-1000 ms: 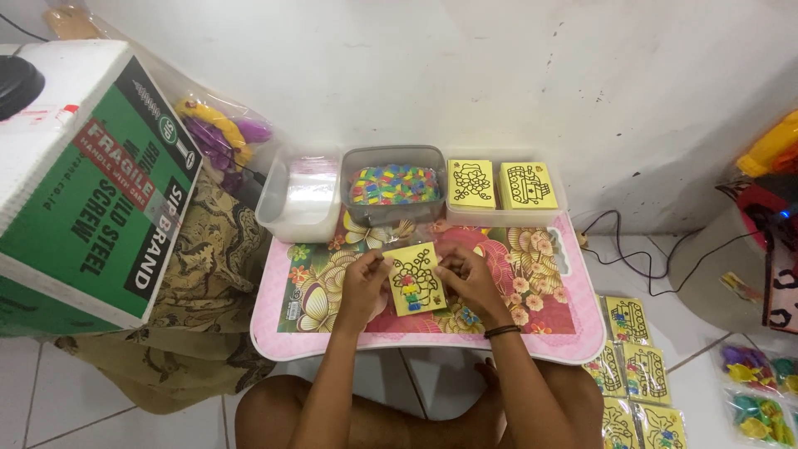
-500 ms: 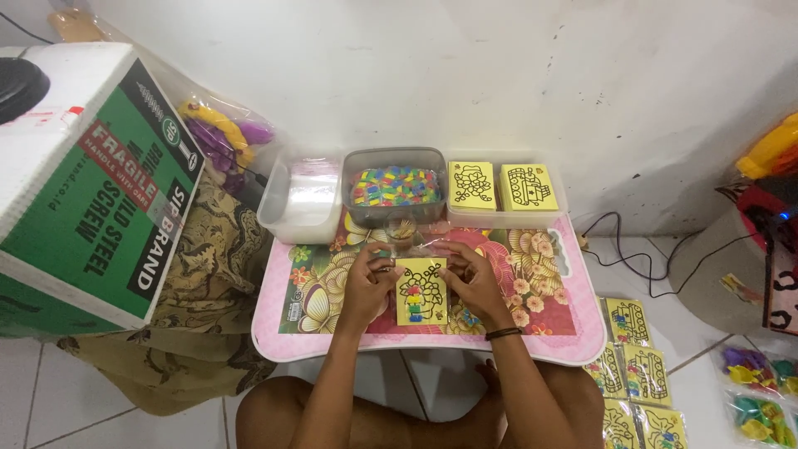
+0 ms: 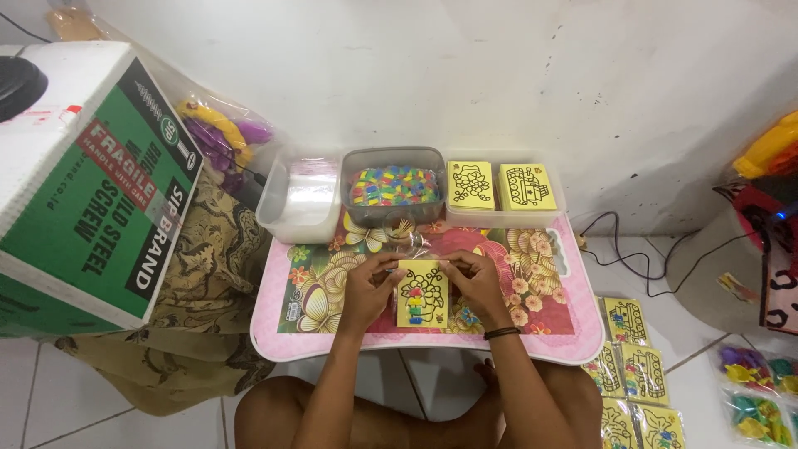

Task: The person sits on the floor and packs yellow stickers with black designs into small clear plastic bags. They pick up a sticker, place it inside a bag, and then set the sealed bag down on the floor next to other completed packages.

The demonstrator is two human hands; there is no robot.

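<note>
Card rotated upright since earlier; left hand (image 3: 366, 287) and right hand (image 3: 475, 281) pinched yellow card (image 3: 422, 293) by top corners; looked light, thin, bendy.

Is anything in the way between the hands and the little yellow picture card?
No. Both hands are already on the yellow card: the left hand grips its left edge and the right hand its right edge, above the flowery pink table. The tubs sit farther back, by the wall.
</note>
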